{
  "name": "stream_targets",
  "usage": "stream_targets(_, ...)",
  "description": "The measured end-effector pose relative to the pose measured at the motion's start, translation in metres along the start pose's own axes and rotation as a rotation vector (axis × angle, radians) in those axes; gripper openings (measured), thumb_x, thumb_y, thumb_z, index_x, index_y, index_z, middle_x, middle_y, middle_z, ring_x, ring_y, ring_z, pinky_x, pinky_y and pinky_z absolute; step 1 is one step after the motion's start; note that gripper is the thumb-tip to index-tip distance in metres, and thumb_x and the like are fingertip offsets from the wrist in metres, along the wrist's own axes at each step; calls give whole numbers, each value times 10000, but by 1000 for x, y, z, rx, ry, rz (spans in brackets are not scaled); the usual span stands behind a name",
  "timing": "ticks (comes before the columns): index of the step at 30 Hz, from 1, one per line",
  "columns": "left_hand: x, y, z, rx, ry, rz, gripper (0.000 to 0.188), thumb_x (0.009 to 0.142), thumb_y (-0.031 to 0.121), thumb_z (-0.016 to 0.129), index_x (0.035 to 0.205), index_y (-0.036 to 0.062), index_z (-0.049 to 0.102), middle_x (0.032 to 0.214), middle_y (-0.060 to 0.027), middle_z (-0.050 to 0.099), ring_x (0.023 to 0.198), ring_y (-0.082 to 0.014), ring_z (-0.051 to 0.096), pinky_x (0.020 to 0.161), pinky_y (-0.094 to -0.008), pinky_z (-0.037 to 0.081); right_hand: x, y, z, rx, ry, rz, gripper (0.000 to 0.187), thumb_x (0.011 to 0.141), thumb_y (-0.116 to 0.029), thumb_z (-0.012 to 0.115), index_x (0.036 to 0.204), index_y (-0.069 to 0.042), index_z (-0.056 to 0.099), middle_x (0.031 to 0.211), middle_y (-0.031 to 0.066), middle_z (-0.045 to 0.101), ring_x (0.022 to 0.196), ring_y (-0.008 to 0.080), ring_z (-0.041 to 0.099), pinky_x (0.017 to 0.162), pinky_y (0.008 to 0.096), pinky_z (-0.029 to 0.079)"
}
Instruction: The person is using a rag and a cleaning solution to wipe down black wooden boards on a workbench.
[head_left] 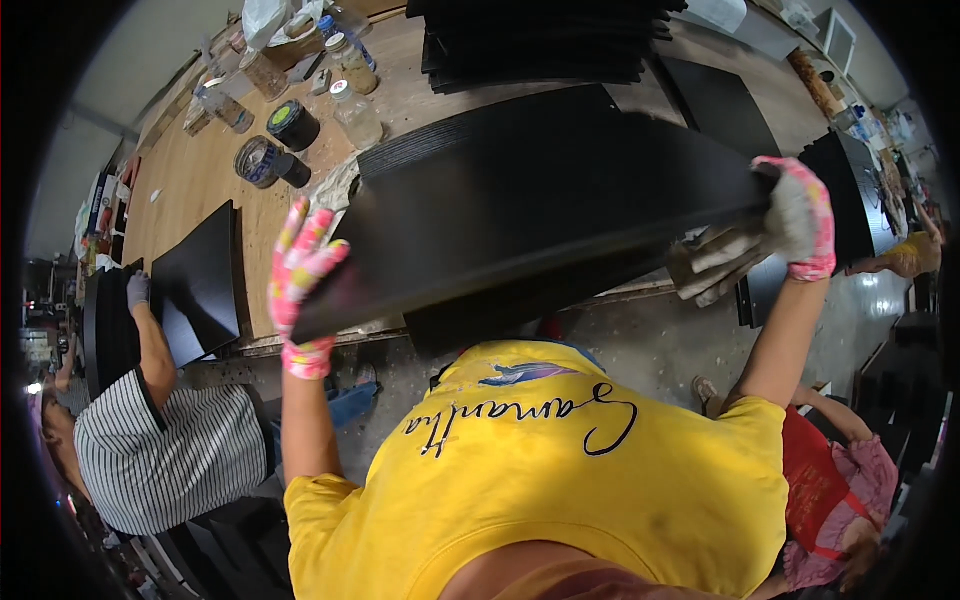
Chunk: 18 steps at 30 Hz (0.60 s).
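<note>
Over wooden bench (200, 170): left hand (300, 280), right hand (795, 220), each grip clamped on black sheet stack (540, 210).

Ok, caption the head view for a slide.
Two gloved hands, left hand and right hand, hold a stack of black sheets over a wooden table.

The stack of thin black boards (540, 210) looks smooth with a dull sheen. Under it, the pale brown wooden table (200, 170) is matt and grainy. Gripping the boards' ends, the pink patterned cloth gloves (300, 270) look knitted and rough.
</note>
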<state>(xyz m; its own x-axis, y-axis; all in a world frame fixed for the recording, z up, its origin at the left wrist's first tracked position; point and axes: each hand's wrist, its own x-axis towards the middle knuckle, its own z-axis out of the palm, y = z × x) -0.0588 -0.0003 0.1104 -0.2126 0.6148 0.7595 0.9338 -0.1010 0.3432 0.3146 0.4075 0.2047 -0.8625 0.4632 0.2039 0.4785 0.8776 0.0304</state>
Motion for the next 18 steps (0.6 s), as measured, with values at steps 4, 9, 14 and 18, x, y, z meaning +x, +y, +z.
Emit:
stream_targets(4, 57, 25, -15, -680, 220, -332, 372, 937, 319, 579, 1040, -32, 641, 1198, -219, 604, 1170, -320, 557, 1038, -422, 406, 30, 68, 9, 994, 462, -45, 426, 942, -94, 423, 1350, 20, 465, 1302, 151, 554, 1187, 249, 549, 1059, 345, 380)
stream_targets(9, 92, -22, 15, -842, 458, -1044, 305, 892, 249, 682, 1038, -18, 660, 988, -55, 666, 886, -137, 641, 828, -265, 493, 89, 25, 38, 1335, 323, 342, 414, 975, -243, 461, 1292, 7, 557, 1194, 89, 635, 1103, 139, 585, 990, 278, 421)
stream_targets(14, 57, -94, 63, -550, 179, -1126, 613, 870, 392, 690, 1270, -44, 529, 1208, -139, 600, 1109, -203, 564, 967, -300, 413, 140, 19, 148, 1352, 45, 587, 417, 927, -296, 593, 1213, 8, 606, 1134, 67, 656, 1055, 124, 588, 916, 268, 439)
stream_targets(18, 9, -95, 80, 55, -223, -947, 869, 869, 538, 605, 1451, -28, 295, 1523, -238, 253, 1426, -341, 229, 1166, -380, 182, 122, -46, 192, 466, 40, 325, 646, 893, -420, 562, 1395, -36, 426, 1332, 229, 520, 1238, 378, 493, 1040, 376, 387)
